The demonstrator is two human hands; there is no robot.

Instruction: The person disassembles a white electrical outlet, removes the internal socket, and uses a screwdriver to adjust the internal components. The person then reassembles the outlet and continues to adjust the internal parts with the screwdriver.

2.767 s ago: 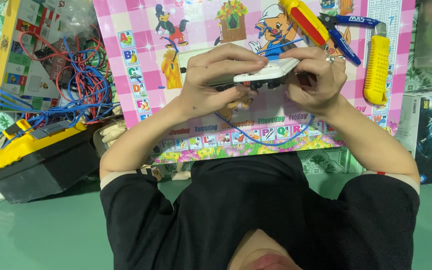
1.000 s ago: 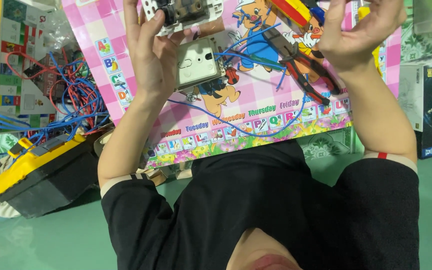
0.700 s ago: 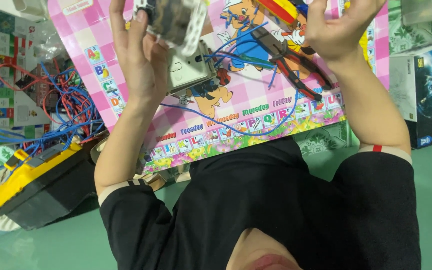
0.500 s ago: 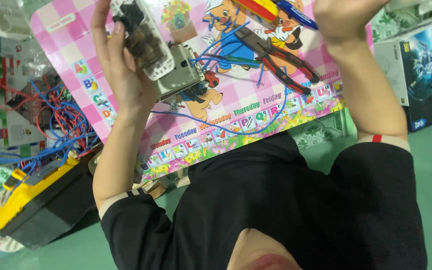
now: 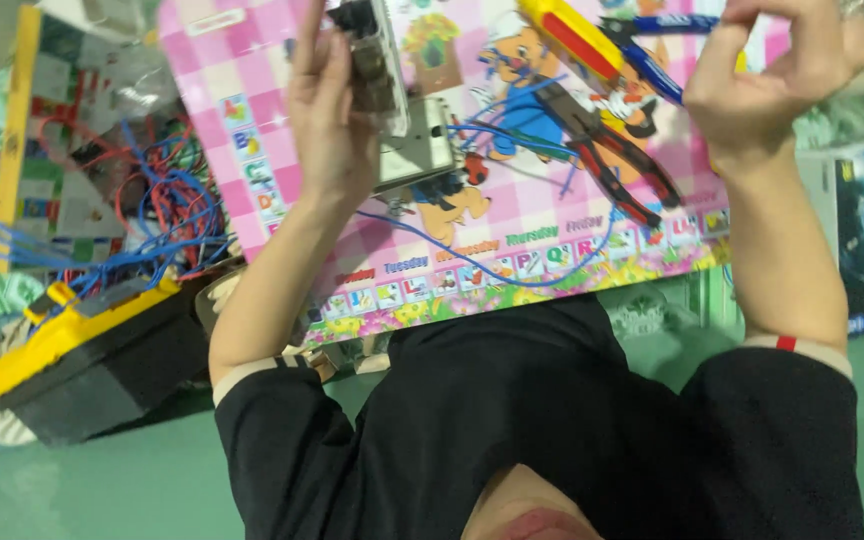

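Your left hand (image 5: 337,130) grips a socket module (image 5: 377,60) at the upper middle, lifted off the pink mat (image 5: 512,230) with its inner side towards you, while your right hand (image 5: 772,80), upper right, pinches something too small to tell.

A pink checked cartoon-printed board (image 5: 252,120) carries a grey socket plate (image 5: 417,150), red-handled pliers (image 5: 617,170), a yellow-and-red screwdriver (image 5: 572,40), a blue pen (image 5: 667,22) and a loose blue wire (image 5: 482,270).
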